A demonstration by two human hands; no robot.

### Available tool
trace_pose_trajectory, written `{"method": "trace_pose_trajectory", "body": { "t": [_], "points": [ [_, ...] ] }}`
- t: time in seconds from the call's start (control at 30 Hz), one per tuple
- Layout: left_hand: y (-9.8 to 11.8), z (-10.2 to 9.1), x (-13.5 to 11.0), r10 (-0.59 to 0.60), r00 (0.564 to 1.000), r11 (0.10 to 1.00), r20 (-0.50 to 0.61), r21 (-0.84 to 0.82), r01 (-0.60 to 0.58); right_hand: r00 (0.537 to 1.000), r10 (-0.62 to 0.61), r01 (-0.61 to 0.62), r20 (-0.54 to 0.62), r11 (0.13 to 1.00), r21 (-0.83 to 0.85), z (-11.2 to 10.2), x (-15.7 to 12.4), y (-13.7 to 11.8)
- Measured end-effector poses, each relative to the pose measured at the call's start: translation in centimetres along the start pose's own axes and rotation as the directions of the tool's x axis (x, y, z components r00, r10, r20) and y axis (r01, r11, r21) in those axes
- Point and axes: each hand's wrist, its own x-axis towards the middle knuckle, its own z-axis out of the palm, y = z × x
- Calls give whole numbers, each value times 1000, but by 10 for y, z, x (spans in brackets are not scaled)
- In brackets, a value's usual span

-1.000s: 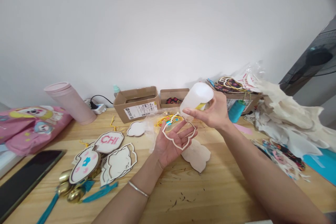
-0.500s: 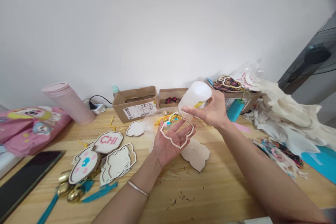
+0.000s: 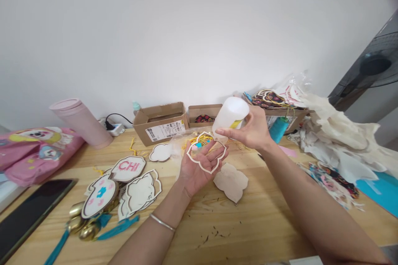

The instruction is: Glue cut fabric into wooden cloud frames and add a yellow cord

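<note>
My left hand (image 3: 195,172) lies palm up over the table, its fingers stretched out under a thin, pale four-lobed wooden frame (image 3: 211,172). The frame rests on the palm and fingers. Wrapped round a white plastic squeeze bottle (image 3: 232,112) with some yellow on its label is my right hand (image 3: 255,130). The bottle is tilted bottom up, its lower end close above the far side of the frame; the tip cannot be made out. A fabric-covered four-lobed piece (image 3: 231,182) lies on the table just right of my left hand.
Decorated plaques (image 3: 128,167), loose frames (image 3: 141,194) and brass bells (image 3: 88,230) lie left, near a phone (image 3: 34,215) and pink tumbler (image 3: 82,122). Behind stands a cardboard box (image 3: 160,124). Teal thread (image 3: 278,129) and pale cloth (image 3: 345,132) are right.
My left hand and the frame have shifted slightly left. The right hand has stayed almost in place with the bottle, which is tilted a little differently.
</note>
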Motion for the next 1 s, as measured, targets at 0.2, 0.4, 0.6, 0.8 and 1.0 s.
{"method": "trace_pose_trajectory", "body": {
  "t": [0.2, 0.4, 0.6, 0.8, 1.0],
  "points": [
    [0, -1, 0, -2, 1000, 1000, 17, -2, 2, 1000, -10, 10, -26, 1000, -1, 0, 0, 1],
    [0, -2, -1, -3, 999, 1000, 48, 5, 2, 996, -85, 86, 28, 995, -48, -2, 2, 2],
    [2, -2, 0, -1, 999, 1000, 45, 11, 1, 999, -26, 26, 19, 999, -24, -2, 1, 0],
    [2, -3, 0, -13, 998, 1000, 60, 15, 12, 1000, 4, -4, 13, 1000, -16, -2, 1, 0],
    [0, -5, -1, -30, 996, 999, 85, 38, 27, 981, 137, -133, -137, 990, 41, 1, -1, 3]
  ]
}}
